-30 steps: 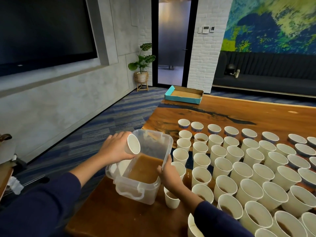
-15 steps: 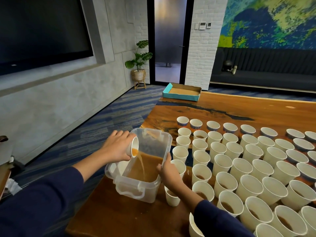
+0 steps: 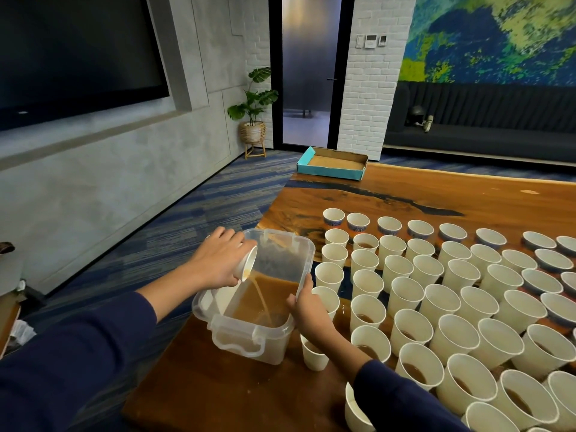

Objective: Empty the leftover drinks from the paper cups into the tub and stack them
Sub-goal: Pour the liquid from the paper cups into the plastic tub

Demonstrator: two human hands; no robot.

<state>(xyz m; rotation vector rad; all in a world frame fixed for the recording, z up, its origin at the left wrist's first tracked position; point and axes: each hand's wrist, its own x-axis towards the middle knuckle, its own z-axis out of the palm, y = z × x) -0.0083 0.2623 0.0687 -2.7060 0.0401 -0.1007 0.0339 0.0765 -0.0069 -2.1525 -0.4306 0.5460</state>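
Note:
A clear plastic tub [image 3: 282, 248] stands at the table's left corner, partly filled with brown liquid. My left hand [image 3: 218, 260] grips a white paper cup [image 3: 247, 264] tipped over the tub's left side, and a thin brown stream runs from it into the tub. My right hand [image 3: 307, 310] holds the tub's right rim, thumb on the edge. Several white paper cups [image 3: 452, 310] stand in rows to the right, some with brown drink left in them. One cup [image 3: 313, 353] stands just below my right wrist.
The wooden table [image 3: 436, 194] stretches back to a teal cardboard tray [image 3: 332, 163] at its far end. Blue carpet lies to the left below the table edge. A potted plant [image 3: 254, 120] stands by the door. A dark sofa runs along the right wall.
My left hand has tipped the cup further over the tub, and the drink now pours out in a stream. My right hand stays on the tub's rim.

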